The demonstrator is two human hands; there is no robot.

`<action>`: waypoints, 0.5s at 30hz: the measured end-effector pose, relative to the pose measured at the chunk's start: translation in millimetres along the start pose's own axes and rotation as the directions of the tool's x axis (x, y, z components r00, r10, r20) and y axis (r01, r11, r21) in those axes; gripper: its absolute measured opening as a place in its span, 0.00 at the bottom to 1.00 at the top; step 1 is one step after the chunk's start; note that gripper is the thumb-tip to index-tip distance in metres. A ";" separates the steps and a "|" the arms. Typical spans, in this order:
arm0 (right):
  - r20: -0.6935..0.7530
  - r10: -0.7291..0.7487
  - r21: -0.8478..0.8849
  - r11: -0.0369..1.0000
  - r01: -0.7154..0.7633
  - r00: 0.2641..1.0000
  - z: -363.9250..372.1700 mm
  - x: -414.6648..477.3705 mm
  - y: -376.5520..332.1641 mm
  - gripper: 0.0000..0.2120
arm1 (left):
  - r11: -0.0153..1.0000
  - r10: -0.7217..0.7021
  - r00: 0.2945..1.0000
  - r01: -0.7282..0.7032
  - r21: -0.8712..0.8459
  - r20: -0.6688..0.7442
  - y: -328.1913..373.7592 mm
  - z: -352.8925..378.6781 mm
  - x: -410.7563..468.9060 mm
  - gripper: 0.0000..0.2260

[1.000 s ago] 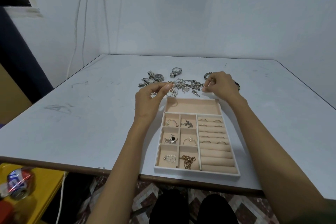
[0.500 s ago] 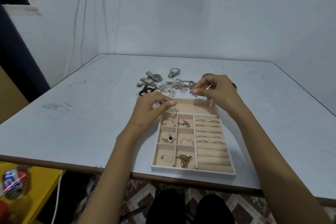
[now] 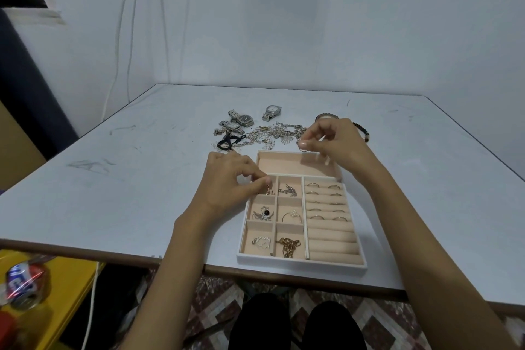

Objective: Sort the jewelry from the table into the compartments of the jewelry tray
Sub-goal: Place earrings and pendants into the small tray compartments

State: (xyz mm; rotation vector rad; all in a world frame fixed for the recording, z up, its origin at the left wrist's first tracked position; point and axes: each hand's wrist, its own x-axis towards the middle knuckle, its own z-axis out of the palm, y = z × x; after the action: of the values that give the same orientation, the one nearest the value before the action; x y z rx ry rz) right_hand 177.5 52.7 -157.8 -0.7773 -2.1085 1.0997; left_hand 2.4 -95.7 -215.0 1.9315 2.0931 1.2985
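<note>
A beige jewelry tray (image 3: 301, 263) with a white rim lies near the table's front edge. Its small left compartments hold pendants and a gold chain (image 3: 288, 246); its right rolls hold several rings (image 3: 324, 202). My left hand (image 3: 227, 182) pinches a small gold ring (image 3: 268, 189) down in the top-left small compartment. My right hand (image 3: 335, 140) hovers over the tray's long back compartment, pinching a thin ring (image 3: 302, 148). A tangled pile of loose jewelry (image 3: 270, 133) lies just behind the tray.
Watches (image 3: 244, 119) (image 3: 272, 111) and a dark bead bracelet (image 3: 362, 129) lie behind the tray on the white table (image 3: 127, 193). A yellow surface with a crushed can (image 3: 24, 281) sits low at the left. My knees show below the table edge.
My left hand came down from the pile's edge into the top-left small compartment with its ring. My right hand drew back from the pile to above the long back compartment.
</note>
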 end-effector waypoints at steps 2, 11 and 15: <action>0.007 0.010 0.002 1.000 -0.010 1.000 0.3 0.2 0.6 0.05 | 1.000 0.016 1.000 -0.016 0.022 -0.011 -0.4 -0.8 0.7 0.11; 0.041 -0.004 -0.020 1.000 0.005 0.999 3.7 0.2 0.6 0.05 | 1.000 0.013 1.000 -0.012 0.016 -0.019 2.3 -1.0 2.0 0.05; 0.064 0.002 -0.053 0.999 0.002 0.998 5.1 0.0 0.7 0.05 | 0.998 -0.036 0.994 0.030 -0.058 -0.101 5.5 -3.3 1.2 0.04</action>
State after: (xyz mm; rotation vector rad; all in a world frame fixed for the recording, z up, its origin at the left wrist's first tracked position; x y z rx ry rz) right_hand 173.8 50.5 -160.7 -0.7764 -2.1986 1.0857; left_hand 5.0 -97.0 -209.2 1.8386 2.0981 1.4623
